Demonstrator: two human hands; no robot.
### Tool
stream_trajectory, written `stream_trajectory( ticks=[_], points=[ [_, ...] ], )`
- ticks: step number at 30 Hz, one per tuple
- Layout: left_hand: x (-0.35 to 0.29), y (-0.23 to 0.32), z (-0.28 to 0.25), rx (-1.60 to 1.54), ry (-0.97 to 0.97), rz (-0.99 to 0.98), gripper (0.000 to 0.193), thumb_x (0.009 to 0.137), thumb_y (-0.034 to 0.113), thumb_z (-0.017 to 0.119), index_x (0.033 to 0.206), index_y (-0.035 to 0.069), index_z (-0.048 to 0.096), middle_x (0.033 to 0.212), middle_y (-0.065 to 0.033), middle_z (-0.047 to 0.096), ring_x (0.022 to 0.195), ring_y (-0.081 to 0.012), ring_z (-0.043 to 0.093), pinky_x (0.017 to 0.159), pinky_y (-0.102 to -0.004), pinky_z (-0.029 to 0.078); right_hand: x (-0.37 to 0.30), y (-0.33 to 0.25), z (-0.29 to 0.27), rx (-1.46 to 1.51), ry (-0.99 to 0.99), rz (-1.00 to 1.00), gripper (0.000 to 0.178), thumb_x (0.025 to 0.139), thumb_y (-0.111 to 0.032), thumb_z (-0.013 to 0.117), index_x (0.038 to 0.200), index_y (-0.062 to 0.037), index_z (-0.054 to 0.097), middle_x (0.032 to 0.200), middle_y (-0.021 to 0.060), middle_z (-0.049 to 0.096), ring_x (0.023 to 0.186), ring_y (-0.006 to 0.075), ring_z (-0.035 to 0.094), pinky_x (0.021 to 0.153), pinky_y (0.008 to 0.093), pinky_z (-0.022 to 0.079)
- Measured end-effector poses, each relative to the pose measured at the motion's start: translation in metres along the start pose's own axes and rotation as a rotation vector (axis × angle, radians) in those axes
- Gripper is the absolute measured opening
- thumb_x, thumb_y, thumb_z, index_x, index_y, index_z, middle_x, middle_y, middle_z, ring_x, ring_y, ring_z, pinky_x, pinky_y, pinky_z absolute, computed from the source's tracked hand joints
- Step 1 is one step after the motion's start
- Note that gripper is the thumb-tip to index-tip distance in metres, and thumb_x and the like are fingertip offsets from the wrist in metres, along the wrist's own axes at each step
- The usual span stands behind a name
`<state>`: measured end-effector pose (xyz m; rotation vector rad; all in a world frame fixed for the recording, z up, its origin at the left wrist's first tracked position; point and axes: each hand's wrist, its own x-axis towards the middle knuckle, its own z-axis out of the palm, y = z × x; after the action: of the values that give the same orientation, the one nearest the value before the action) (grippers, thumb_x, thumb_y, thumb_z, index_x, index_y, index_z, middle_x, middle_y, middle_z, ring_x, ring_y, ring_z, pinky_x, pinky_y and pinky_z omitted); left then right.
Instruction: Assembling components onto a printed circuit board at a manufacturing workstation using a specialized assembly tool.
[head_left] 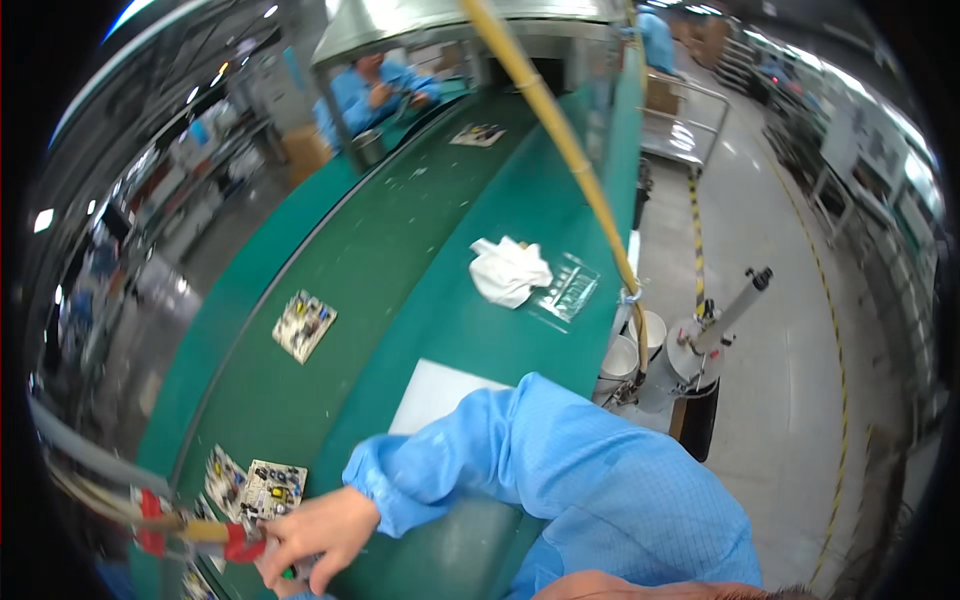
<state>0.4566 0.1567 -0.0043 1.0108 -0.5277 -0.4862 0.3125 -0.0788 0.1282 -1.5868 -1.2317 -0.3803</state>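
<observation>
My right hand (328,532) reaches across to the lower left from a blue sleeve. Its fingers curl down, with the thumb apart, around a small greyish thing with a green spot, mostly hidden by the hand. Touching or just beside the fingertips is the red-wrapped end of a yellowish hose-like tool (205,530). A circuit board (274,487) with black and yellow parts lies right above the fingers, and another board (226,478) leans next to it. Of my left hand, only a sliver of skin and blue sleeve may show under the right one; its fingers are hidden.
A green conveyor belt (375,255) carries more boards, one mid-belt (304,326) and one far off (478,134). On the green bench lie a white cloth (508,272), a clear plastic piece (570,292) and a white sheet (435,390). A yellow hose (560,135) hangs across. Another person (375,95) sits beyond.
</observation>
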Motion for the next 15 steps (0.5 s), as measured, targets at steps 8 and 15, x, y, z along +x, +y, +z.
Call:
stream_trajectory(
  ticks=[8,15],
  points=[
    [0.131,-0.054,0.043,-0.233,0.538,-0.315,0.043,0.094,0.021,0.055,0.129,-0.002,0.045,0.12,-0.0118,0.053,0.116,-0.0325,0.049,0.1,-0.0427,0.045,-0.016,0.017,-0.007,-0.172,0.075,-0.05,0.041,0.08,-0.028,0.064,0.11,-0.0013,0.056,0.095,0.0261,0.052,0.088,0.0445,0.053,0.077,0.0491,0.042],
    [0.153,-0.02,-0.032,0.566,0.488,-0.156,0.041,0.09,0.022,0.06,0.124,0.002,0.05,0.106,-0.0062,0.061,0.097,-0.0256,0.06,0.095,-0.0414,0.049,-0.008,0.061,0.012,0.236,0.113,-0.058,0.034,0.098,-0.025,0.05,0.117,0.0017,0.058,0.116,0.0163,0.06,0.103,0.0288,0.056,0.086,0.0404,0.046]
  ],
)
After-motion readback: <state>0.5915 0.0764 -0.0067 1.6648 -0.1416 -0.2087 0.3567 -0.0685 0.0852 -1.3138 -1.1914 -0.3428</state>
